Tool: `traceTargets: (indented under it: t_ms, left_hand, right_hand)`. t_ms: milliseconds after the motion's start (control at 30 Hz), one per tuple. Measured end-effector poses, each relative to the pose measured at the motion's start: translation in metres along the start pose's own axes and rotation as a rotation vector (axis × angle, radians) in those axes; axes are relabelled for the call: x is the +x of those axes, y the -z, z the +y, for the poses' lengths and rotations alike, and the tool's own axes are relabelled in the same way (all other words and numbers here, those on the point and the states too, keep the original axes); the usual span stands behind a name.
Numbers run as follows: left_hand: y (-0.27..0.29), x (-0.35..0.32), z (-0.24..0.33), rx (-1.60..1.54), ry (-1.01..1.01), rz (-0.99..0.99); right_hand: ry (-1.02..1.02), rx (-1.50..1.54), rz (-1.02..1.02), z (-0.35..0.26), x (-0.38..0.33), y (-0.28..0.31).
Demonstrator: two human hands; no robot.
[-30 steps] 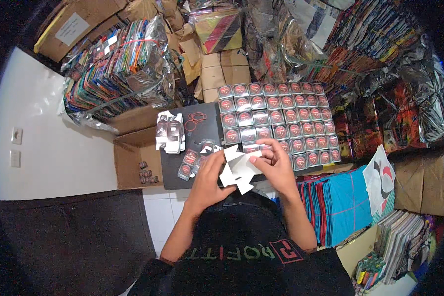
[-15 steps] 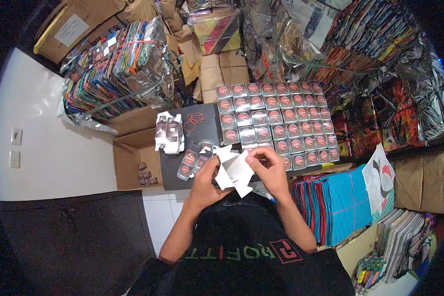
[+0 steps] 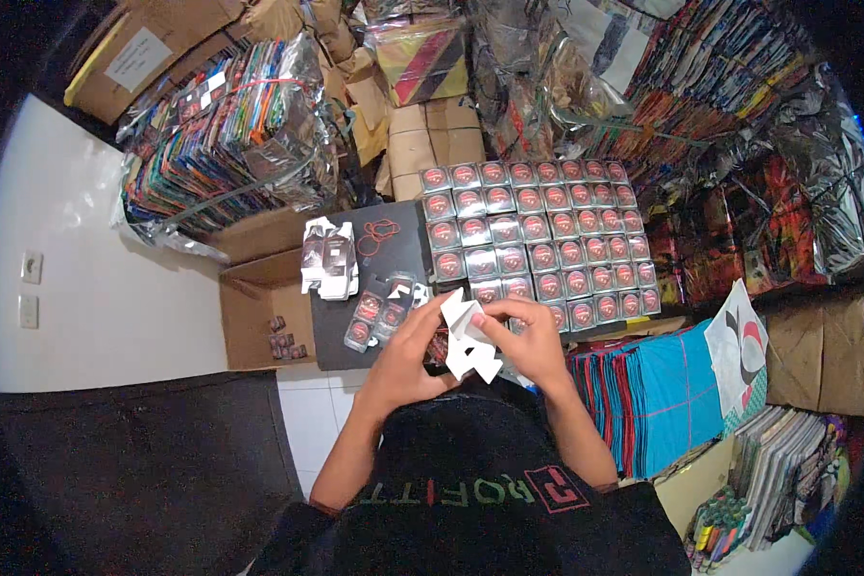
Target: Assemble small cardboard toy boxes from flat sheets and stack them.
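Note:
A small white-sided paper carton [image 3: 465, 333] with loose end flaps is held close in front of my chest. My left hand [image 3: 400, 357] wraps around the carton from its left side. At the opposite side, my right hand [image 3: 530, 344] pinches the carton's upper right flap between thumb and fingers. Part of a dark, reddish printed face shows beside the left fingers. Just left of the hands lie clear plastic packs [image 3: 366, 317] with round red labels. Flattened cartons [image 3: 328, 261] are piled further left on the dark table [image 3: 408, 223].
Rows of small clear-cased boxes [image 3: 545, 254] with red round labels cover the table's right part. Red rubber bands [image 3: 378, 235] lie near its back. An open cardboard box [image 3: 250, 331] stands left, holding several small packs. Blue folded bundles [image 3: 658, 398] sit right; wrapped stacks [image 3: 230, 144] rise behind.
The carton has turned and its flaps are folded in more, so it looks narrower. My right hand has shifted slightly down and inward; both hands still grip it.

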State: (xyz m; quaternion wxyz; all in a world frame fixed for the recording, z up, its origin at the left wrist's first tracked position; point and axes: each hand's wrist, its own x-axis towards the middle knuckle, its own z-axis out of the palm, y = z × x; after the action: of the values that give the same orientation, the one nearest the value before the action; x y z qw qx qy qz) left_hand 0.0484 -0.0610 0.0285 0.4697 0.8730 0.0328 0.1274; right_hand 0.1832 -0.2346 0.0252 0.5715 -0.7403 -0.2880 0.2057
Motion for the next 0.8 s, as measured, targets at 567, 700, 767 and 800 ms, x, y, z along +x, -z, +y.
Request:
traceTargets:
  t_ms: [567,700,767,800]
  left_hand:
    - [0.0,0.002,-0.012,-0.561,0.392,0.225]
    - [-0.014,-0.008,-0.037,-0.982,0.524,0.341]
    - [-0.012,-0.005,-0.027,-1.107,0.644,0.32]
    - [-0.014,-0.005,-0.028,-1.16,0.684,0.331]
  right_hand:
    - [-0.102,0.397,0.149,0.011,0.004,0.003]
    - [0.095,0.18,-0.121,0.009,-0.002,0.003]
    - [0.279,-0.018,-0.208,-0.007,0.001,0.005]
    - [0.278,-0.018,-0.207,-0.007,0.001,0.0]
